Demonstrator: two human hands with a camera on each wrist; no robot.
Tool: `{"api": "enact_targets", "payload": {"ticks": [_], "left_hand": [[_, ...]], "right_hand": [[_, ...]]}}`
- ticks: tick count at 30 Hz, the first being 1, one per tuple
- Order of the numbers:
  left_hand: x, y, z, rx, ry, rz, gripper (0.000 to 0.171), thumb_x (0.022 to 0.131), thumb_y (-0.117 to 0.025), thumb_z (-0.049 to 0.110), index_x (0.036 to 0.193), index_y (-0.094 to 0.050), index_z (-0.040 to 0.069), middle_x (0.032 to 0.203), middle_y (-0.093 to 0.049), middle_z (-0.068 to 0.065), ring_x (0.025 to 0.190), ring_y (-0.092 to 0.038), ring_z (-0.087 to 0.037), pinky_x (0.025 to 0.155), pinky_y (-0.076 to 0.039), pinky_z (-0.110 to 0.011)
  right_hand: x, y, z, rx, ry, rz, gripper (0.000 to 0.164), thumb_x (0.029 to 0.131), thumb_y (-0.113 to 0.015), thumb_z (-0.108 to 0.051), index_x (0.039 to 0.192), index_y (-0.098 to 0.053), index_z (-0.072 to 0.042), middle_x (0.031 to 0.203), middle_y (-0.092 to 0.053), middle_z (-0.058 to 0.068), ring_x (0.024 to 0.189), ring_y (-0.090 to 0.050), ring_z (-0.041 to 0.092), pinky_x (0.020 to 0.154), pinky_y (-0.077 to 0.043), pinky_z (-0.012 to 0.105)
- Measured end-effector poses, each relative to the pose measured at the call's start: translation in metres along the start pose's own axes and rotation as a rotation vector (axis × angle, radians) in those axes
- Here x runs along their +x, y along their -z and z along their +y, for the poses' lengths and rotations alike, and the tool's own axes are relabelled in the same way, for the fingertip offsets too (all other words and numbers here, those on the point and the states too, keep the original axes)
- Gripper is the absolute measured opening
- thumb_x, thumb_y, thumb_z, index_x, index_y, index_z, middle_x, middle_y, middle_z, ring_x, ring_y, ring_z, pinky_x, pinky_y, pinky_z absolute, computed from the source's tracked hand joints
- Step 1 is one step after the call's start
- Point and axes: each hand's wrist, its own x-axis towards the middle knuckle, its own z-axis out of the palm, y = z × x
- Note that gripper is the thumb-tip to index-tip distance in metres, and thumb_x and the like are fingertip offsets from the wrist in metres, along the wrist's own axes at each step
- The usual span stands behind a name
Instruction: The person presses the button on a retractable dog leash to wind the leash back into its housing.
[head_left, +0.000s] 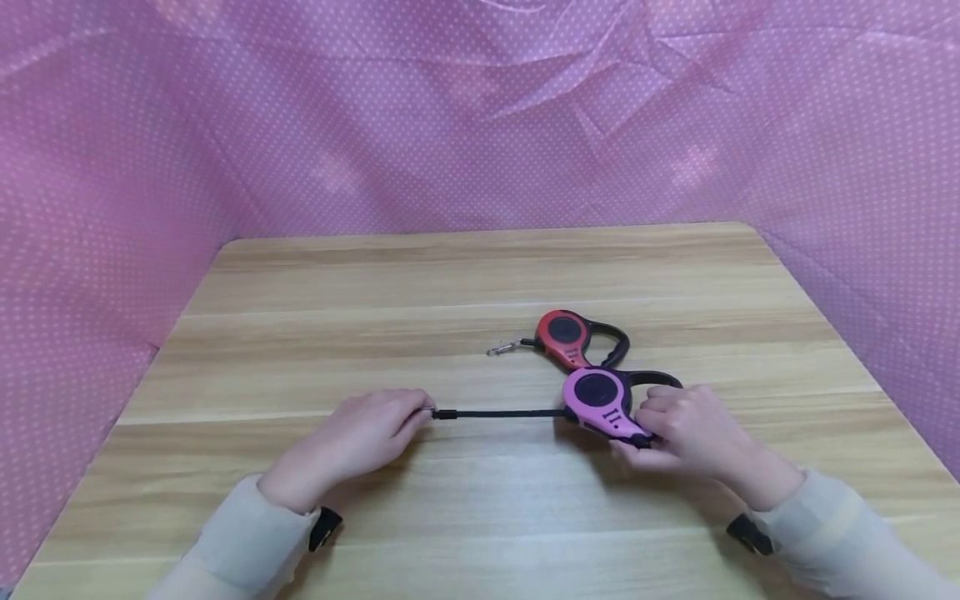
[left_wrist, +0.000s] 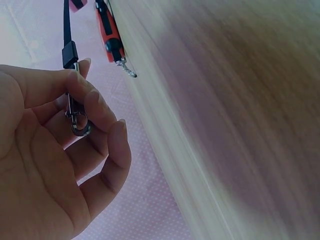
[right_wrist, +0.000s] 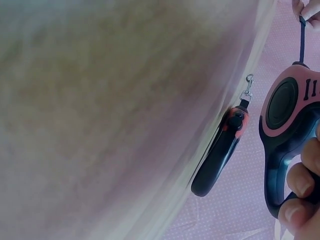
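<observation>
My right hand grips the black handle of a pink retractable dog leash, fingers curled through the loop. From its left side a black cord runs straight across to my left hand. There, thumb and fingers pinch the metal snap hook at the cord's end. The right wrist view shows the pink casing held up off the wood. Just behind it, a red retractable leash lies on the table, its metal clip pointing left; neither hand touches it.
The light wood table extends on all sides of the hands. Pink dotted cloth hangs behind it and along both sides. A black wrist strap shows at the left sleeve and another at the right sleeve.
</observation>
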Motion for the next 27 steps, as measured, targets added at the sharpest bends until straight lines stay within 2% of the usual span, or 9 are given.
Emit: {"api": "enact_targets", "payload": {"ticks": [4, 13, 20, 27], "left_hand": [[0.0008, -0.0007, 0.0, -0.004, 0.001, -0.007, 0.014, 0.101, -0.056, 0.025, 0.104, -0.068, 0.021, 0.091, -0.067, 0.011, 0.081, -0.058, -0.005, 0.079, -0.052, -0.038], [0.0003, -0.0015, 0.0002, 0.023, -0.067, 0.017, 0.01, 0.1, -0.058, 0.024, 0.099, -0.068, 0.02, 0.086, -0.065, 0.01, 0.075, -0.055, -0.006, 0.072, -0.05, -0.035], [0.001, -0.0017, 0.0001, 0.015, -0.054, 0.001, 0.01, 0.1, -0.059, 0.025, 0.097, -0.067, 0.02, 0.08, -0.06, 0.012, 0.071, -0.051, -0.007, 0.068, -0.046, -0.032], [0.003, -0.0016, 0.0018, 0.007, -0.054, -0.016, 0.012, 0.101, -0.057, 0.026, 0.099, -0.067, 0.019, 0.081, -0.06, 0.012, 0.071, -0.051, -0.008, 0.071, -0.046, -0.033]], "right_hand": [[-0.0009, -0.0006, 0.0001, -0.005, -0.001, -0.001, 0.054, 0.097, -0.042, -0.059, 0.055, -0.044, -0.025, 0.058, -0.044, -0.013, 0.054, -0.028, -0.002, 0.046, -0.017, 0.011], [-0.0015, -0.0008, -0.0004, 0.004, -0.007, -0.022, 0.053, 0.096, -0.044, -0.059, 0.056, -0.045, -0.025, 0.059, -0.045, -0.013, 0.055, -0.029, -0.002, 0.046, -0.017, 0.012], [-0.0021, -0.0022, -0.0002, 0.018, -0.007, -0.019, 0.053, 0.096, -0.045, -0.059, 0.055, -0.044, -0.025, 0.058, -0.044, -0.013, 0.055, -0.028, -0.002, 0.047, -0.016, 0.011], [-0.0002, -0.0029, 0.0001, 0.026, -0.016, -0.02, 0.054, 0.096, -0.044, -0.06, 0.055, -0.044, -0.025, 0.058, -0.043, -0.014, 0.055, -0.027, -0.002, 0.048, -0.015, 0.011]]}}
